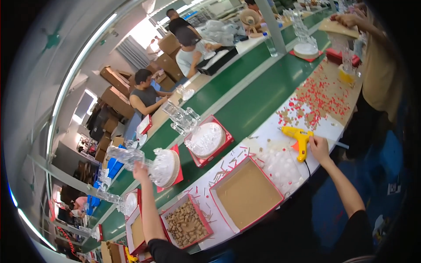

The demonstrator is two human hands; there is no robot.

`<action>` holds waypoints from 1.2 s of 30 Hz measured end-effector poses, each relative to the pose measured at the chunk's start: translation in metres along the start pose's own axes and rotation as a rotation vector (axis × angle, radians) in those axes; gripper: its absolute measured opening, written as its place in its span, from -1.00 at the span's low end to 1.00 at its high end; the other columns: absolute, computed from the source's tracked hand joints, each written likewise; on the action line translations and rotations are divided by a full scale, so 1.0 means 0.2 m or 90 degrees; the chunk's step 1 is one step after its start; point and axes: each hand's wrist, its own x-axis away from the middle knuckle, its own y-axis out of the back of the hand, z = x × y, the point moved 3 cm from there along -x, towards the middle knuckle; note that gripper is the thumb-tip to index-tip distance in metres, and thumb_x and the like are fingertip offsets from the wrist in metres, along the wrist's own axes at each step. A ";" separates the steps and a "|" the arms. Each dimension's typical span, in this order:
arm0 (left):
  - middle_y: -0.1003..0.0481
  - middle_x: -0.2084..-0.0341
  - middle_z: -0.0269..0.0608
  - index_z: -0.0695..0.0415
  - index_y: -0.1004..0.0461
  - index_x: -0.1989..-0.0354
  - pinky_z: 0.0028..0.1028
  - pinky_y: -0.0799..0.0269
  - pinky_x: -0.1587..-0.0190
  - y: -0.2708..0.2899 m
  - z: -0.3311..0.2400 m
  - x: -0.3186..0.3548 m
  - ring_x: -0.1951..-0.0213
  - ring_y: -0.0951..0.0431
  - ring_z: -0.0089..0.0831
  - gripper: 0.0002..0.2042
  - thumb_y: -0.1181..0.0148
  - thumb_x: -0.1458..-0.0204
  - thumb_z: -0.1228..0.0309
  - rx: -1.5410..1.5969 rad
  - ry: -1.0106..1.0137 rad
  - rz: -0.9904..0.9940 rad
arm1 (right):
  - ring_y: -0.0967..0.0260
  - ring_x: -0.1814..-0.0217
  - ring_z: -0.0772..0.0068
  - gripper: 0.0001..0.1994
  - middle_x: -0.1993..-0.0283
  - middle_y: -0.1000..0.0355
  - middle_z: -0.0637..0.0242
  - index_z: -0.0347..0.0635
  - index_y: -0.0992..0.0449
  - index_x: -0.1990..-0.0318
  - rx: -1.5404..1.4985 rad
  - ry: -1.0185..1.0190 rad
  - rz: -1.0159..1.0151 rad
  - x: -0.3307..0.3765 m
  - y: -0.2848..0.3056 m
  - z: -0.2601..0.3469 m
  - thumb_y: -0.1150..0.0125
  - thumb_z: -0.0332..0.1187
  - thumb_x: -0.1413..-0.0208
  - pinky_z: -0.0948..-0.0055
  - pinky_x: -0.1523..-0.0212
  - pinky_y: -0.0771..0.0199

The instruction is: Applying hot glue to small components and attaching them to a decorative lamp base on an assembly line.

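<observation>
The yellow glue gun (296, 132) is at the right of the white table (272, 125); nozzle left and slightly away from the person, barrel axis nearly crosswise, handle toward the person; the right hand (319, 148) has fingers at its rear, the left hand (141, 172) at the clear ornament (127, 157), which points left from its base (165, 168); I can't tell whether either grips.

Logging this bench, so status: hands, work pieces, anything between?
Left hand at clear ornament, grip unclear. Right hand touching yellow glue gun. Open red-edged box between hands, nearer the wearer.
</observation>
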 end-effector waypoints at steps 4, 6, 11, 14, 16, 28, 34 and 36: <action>-0.40 -0.07 0.03 0.07 -0.17 -0.26 -0.25 -0.41 -0.05 -0.30 -0.33 0.22 -0.02 -0.48 -0.13 -0.20 -0.14 0.06 -0.21 -0.043 0.176 -0.039 | -0.36 0.61 0.06 -0.67 0.63 -0.36 0.01 -0.30 -0.47 0.53 0.104 0.006 -0.004 0.01 0.06 -0.11 -0.06 -0.23 -0.15 0.19 0.58 -0.22; -0.24 -0.21 0.06 0.09 -0.10 -0.30 -0.14 -0.28 -0.20 -0.57 -0.47 0.43 -0.17 -0.33 -0.07 -0.08 -0.12 0.15 -0.29 0.022 0.149 0.001 | -0.37 0.60 0.06 -0.67 0.61 -0.37 0.02 -0.29 -0.48 0.53 0.137 0.002 0.016 0.00 0.09 -0.11 -0.05 -0.22 -0.15 0.19 0.58 -0.22; -0.19 -0.24 0.03 0.15 -0.07 -0.31 -0.09 -0.17 -0.27 -1.00 -0.61 1.00 -0.25 -0.21 -0.08 0.03 -0.14 0.26 -0.35 0.012 0.199 0.140 | -0.30 0.69 0.25 -0.66 0.68 -0.35 0.14 -0.31 -0.46 0.55 0.141 0.055 0.035 -0.01 0.00 -0.04 -0.05 -0.25 -0.18 0.29 0.61 -0.18; -0.26 -0.18 -0.01 0.27 -0.12 -0.26 -0.09 -0.16 -0.27 -1.28 -0.48 1.28 -0.23 -0.24 -0.11 0.10 -0.21 0.36 -0.36 -0.064 0.159 0.128 | -0.32 0.68 0.36 -0.65 0.69 -0.38 0.23 -0.29 -0.48 0.55 0.133 0.050 0.020 0.00 -0.01 -0.06 -0.05 -0.23 -0.19 0.37 0.60 -0.24; -0.29 -0.16 -0.03 0.31 -0.15 -0.23 -0.14 -0.16 -0.26 -1.37 -0.40 1.41 -0.20 -0.28 -0.16 0.06 -0.24 0.32 -0.32 -0.085 0.172 0.158 | -0.32 0.68 0.36 -0.65 0.69 -0.37 0.23 -0.29 -0.48 0.55 0.136 0.043 0.031 0.01 -0.02 -0.05 -0.05 -0.23 -0.19 0.38 0.60 -0.24; -0.38 -0.05 -0.09 0.40 -0.22 -0.15 -0.38 -0.21 -0.17 -1.41 0.09 1.51 -0.08 -0.38 -0.33 -0.18 -0.30 0.08 -0.08 -0.159 0.152 0.245 | -0.39 0.60 0.13 -0.67 0.63 -0.40 0.09 -0.26 -0.53 0.52 0.146 0.016 0.044 0.03 0.02 -0.03 -0.06 -0.20 -0.15 0.27 0.56 -0.28; -0.44 0.06 -0.16 0.36 -0.33 -0.06 -0.39 -0.28 -0.09 -1.49 0.09 1.51 0.03 -0.43 -0.35 -0.26 -0.35 0.11 -0.05 -0.205 0.248 0.235 | -0.36 0.63 0.12 -0.66 0.65 -0.38 0.08 -0.29 -0.49 0.54 0.161 0.015 0.050 0.02 0.02 -0.06 -0.06 -0.20 -0.15 0.25 0.58 -0.23; -0.45 0.07 -0.17 0.36 -0.34 -0.04 -0.39 -0.28 -0.09 -1.49 0.15 1.51 0.03 -0.43 -0.35 -0.27 -0.36 0.12 -0.04 -0.214 0.220 0.253 | -0.36 0.63 0.12 -0.66 0.64 -0.38 0.08 -0.29 -0.49 0.54 0.165 0.014 0.054 0.02 0.00 -0.06 -0.07 -0.20 -0.15 0.25 0.58 -0.23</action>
